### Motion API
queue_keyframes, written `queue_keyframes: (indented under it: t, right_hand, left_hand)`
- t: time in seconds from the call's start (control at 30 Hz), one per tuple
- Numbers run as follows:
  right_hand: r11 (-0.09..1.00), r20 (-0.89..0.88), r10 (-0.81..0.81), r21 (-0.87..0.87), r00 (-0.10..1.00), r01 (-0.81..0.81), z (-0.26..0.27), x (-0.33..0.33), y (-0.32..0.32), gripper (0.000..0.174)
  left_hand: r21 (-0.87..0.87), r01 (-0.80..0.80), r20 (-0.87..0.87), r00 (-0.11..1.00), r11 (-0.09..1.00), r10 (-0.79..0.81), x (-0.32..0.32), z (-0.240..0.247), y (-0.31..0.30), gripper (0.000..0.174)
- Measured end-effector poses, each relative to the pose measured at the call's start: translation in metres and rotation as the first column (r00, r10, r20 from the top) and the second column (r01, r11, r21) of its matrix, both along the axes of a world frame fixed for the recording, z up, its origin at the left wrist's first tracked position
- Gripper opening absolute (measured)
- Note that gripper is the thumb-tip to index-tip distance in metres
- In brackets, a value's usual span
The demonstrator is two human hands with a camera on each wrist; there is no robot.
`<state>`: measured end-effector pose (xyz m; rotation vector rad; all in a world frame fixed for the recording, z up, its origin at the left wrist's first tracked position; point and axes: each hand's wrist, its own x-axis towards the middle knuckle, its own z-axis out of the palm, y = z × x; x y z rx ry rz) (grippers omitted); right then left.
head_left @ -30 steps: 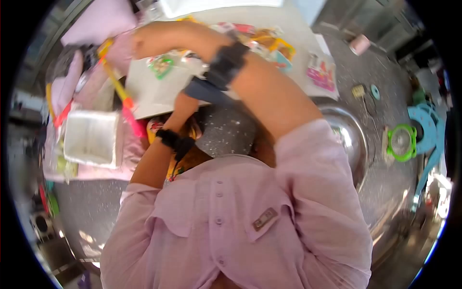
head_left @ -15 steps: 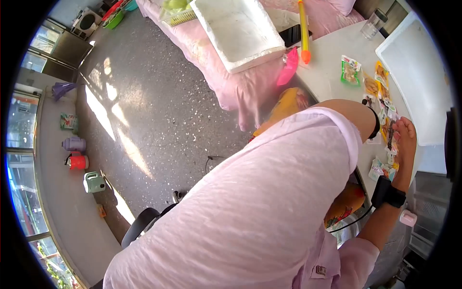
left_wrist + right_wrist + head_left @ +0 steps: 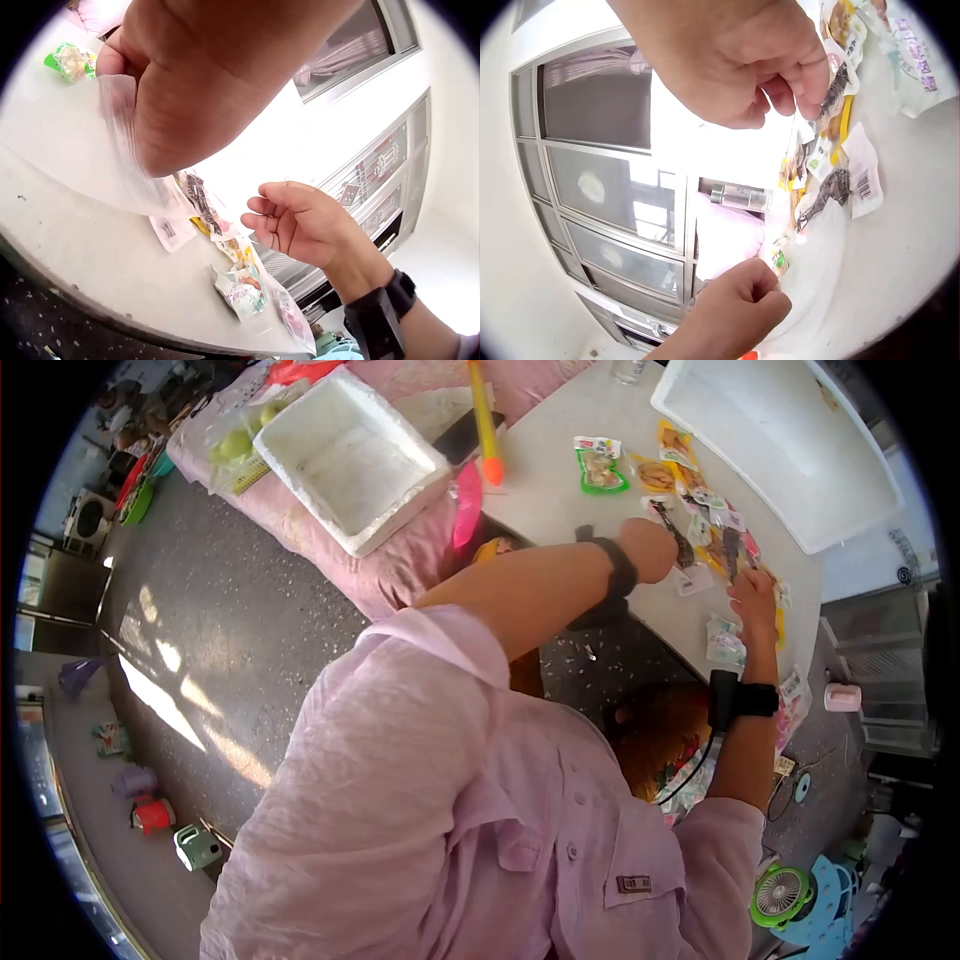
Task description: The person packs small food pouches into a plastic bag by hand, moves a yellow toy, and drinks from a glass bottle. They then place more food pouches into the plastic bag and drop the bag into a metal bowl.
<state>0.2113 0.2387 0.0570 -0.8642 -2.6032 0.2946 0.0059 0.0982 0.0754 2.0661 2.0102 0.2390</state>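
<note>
My left hand (image 3: 650, 550) is held over the table, its fingers curled tight. In the left wrist view it pinches a clear plastic bag (image 3: 116, 161) that hangs down to the tabletop. My right hand (image 3: 752, 600) hovers over a row of snack packets, fingers loosely bent and nothing between them, as the left wrist view shows. Near its fingertips lies a dark-filled packet (image 3: 836, 90). Another dark-filled packet (image 3: 672, 532) is between the two hands. A white and teal packet (image 3: 241, 292) lies nearer the table's front edge.
A green-edged packet (image 3: 600, 468) is on the white table (image 3: 555, 510). Behind the packets stands a large white box (image 3: 780, 450). To the left, a white foam box (image 3: 400, 510) sits on pink bedding, beside a yellow tube (image 3: 484, 420) with an orange end.
The head view has swung left and partly back. My right arm, stretched across the table a second ago, has drawn back over the packets. My left hand has come up over the table.
</note>
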Motion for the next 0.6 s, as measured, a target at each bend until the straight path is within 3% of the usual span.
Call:
queue_keyframes:
  t: [0.07, 0.2, 0.27, 0.47, 0.6]
  right_hand:
    - [0.997, -0.035, -0.080, -0.012, 0.996, 0.080, -0.001, -0.012, -0.021, 0.028]
    - [0.978, -0.097, -0.209, -0.034, 0.973, 0.206, 0.000, -0.032, -0.052, 0.029]
    - [0.968, -0.107, -0.249, -0.030, 0.962, 0.248, -0.001, -0.038, -0.060, 0.030]
    - [0.950, -0.104, -0.308, 0.028, 0.946, 0.312, 0.000, -0.049, -0.070, 0.033]
    - [0.935, -0.111, -0.246, 0.236, 0.963, 0.266, -0.005, -0.051, -0.064, 0.036]
  left_hand:
    - [0.201, -0.089, 0.082, 0.994, 0.976, 0.074, -0.004, -0.024, -0.019, 0.018]
    - [0.030, -0.268, 0.221, 0.941, 0.963, 0.255, 0.001, -0.031, -0.049, 0.019]
    - [0.140, -0.264, 0.201, 0.951, 0.954, 0.234, 0.004, -0.051, -0.058, 0.022]
    - [0.062, -0.249, 0.146, 0.960, 0.966, 0.238, 0.015, -0.049, -0.060, 0.021]
    - [0.121, -0.245, 0.131, 0.965, 0.962, 0.229, 0.014, -0.054, -0.061, 0.019]
